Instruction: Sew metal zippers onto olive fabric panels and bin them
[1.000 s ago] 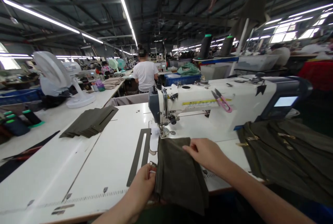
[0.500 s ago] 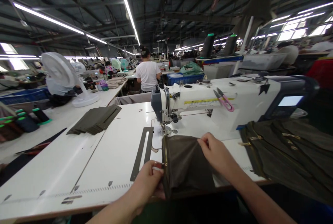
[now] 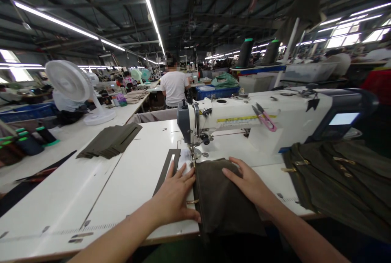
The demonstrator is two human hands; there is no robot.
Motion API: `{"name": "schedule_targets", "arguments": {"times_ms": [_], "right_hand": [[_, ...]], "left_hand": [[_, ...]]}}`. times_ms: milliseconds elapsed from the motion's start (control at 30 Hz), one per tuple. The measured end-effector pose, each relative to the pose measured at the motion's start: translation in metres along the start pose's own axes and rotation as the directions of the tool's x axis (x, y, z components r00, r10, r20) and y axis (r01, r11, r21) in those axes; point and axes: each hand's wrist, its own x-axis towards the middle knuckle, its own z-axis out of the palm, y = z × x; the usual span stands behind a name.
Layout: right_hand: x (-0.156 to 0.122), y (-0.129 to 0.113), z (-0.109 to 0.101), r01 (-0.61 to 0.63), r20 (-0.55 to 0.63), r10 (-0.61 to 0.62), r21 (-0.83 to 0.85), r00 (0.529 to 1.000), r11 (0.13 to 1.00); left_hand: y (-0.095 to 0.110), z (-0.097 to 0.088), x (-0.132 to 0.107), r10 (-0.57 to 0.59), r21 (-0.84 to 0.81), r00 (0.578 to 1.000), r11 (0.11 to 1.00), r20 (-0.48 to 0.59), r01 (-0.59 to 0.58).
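Observation:
A dark olive fabric piece (image 3: 224, 202) lies on the white sewing table (image 3: 122, 181), its far edge at the presser foot of the white sewing machine (image 3: 244, 126). My left hand (image 3: 175, 195) rests flat and open on the table at the fabric's left edge, where a brass zipper pull shows. My right hand (image 3: 247, 181) lies flat and open on top of the fabric, fingers pointing toward the needle.
A stack of olive fabric pieces (image 3: 110, 140) sits at the table's far left. Pink thread snips (image 3: 264, 118) lie on the machine arm. A heap of olive pieces with brass zippers (image 3: 336, 181) fills the right. A white fan (image 3: 73, 87) and a person in a white shirt (image 3: 174, 85) are behind.
Both hands let go of their pinch on the fabric and now lie flat. The fabric has been slid forward and smoothed under the presser foot.

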Motion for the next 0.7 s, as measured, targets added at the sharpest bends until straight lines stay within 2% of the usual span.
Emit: {"name": "schedule_targets", "arguments": {"times_ms": [167,300,367,467,600,700], "right_hand": [[0.013,0.006,-0.012,0.109,0.040,-0.112,0.076,0.993,0.991],[0.014,0.014,-0.022,-0.006,0.121,-0.006,0.101,0.993,0.995],[0.019,0.010,-0.023,-0.051,0.124,0.050,0.009,0.991,0.999],[0.039,0.001,-0.020,-0.069,0.030,0.078,-0.231,0.997,0.971],[0.072,0.000,-0.013,0.008,-0.032,-0.022,-0.382,0.999,0.924],[0.082,0.006,-0.013,0.080,-0.048,-0.118,-0.480,0.992,0.874]], "left_hand": [[0.004,-0.003,0.004,-0.052,0.077,0.998,0.996,0.036,0.049],[0.004,-0.002,0.007,-0.067,0.119,0.997,0.991,0.047,0.061],[0.004,-0.002,0.009,-0.051,0.132,0.998,0.990,0.035,0.046],[0.004,-0.003,0.011,-0.032,0.160,0.999,0.987,0.039,0.025],[0.003,-0.006,0.018,-0.050,0.214,0.995,0.976,0.086,0.031],[0.002,-0.008,0.024,-0.075,0.255,0.992,0.966,0.104,0.046]]}}
